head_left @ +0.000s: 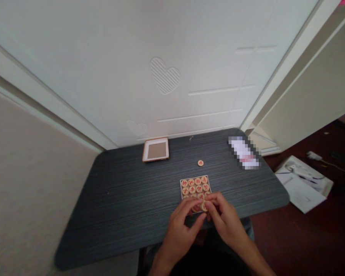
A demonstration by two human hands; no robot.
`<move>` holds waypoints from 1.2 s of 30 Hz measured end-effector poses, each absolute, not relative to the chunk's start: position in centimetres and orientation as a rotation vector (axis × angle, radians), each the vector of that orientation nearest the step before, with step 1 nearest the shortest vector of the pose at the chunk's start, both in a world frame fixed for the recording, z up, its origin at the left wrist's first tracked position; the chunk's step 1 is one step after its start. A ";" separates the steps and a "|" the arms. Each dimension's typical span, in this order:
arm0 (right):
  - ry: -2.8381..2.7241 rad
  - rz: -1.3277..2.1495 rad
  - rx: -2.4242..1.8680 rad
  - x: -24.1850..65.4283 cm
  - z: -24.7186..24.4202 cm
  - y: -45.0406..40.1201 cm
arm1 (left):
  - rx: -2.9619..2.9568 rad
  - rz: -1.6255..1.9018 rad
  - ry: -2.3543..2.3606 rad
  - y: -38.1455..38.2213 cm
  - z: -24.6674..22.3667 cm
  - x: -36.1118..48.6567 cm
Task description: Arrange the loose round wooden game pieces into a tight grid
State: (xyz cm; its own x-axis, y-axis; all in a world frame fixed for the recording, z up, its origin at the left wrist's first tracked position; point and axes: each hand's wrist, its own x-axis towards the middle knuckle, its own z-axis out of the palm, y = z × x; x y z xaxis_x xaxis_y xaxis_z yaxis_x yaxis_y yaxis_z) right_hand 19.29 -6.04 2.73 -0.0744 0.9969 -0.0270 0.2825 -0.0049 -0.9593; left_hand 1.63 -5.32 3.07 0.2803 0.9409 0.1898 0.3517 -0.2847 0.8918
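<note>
A shallow tray [181, 188] near the table's front edge holds rows of round wooden Chinese chess pieces with red characters. My right hand [225, 218] is over its near right corner, thumb and fingertips closed on one chess piece [204, 207]. From the left, my left hand [182, 226] reaches over the near row, its fingers curved and its thumb held apart from them. Both hands hide part of the nearest rows. Beyond the tray, a single chess piece [200, 163] lies face up on the table.
The dark table [126, 207] stands against a white panel with heart reliefs. At its back edge lies a framed box lid [155, 149]. A blurred-out white and pink item [244, 153] is at the far right. Papers and an open box [303, 184] are on the floor.
</note>
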 end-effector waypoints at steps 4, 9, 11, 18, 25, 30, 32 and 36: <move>-1.555 1.059 -1.402 19.3 3.1 -6.1 | 1.756 0.941 1.161 -5.4 3.2 1.7; -1.580 1.092 -1.372 19.3 3.9 -6.3 | 1.737 0.961 1.168 -5.4 3.2 1.7; -1.555 1.169 -1.332 19.4 4.1 -6.3 | 1.749 0.960 1.166 -5.3 3.2 1.6; -1.558 0.921 -1.466 22.0 2.8 -5.1 | 1.934 1.014 1.261 -4.5 2.4 -0.3; -1.675 0.833 -1.504 21.6 1.9 -5.8 | 2.168 1.000 1.349 -4.2 1.7 -0.7; -1.756 0.699 -1.531 20.3 1.2 -5.9 | 2.191 0.937 1.328 -4.3 1.6 -0.2; -1.804 0.654 -1.527 20.2 0.9 -5.8 | 2.186 0.929 1.326 -4.3 1.4 -0.3; -1.835 0.610 -1.521 20.2 0.5 -5.8 | 2.185 0.930 1.343 -4.3 1.1 -0.5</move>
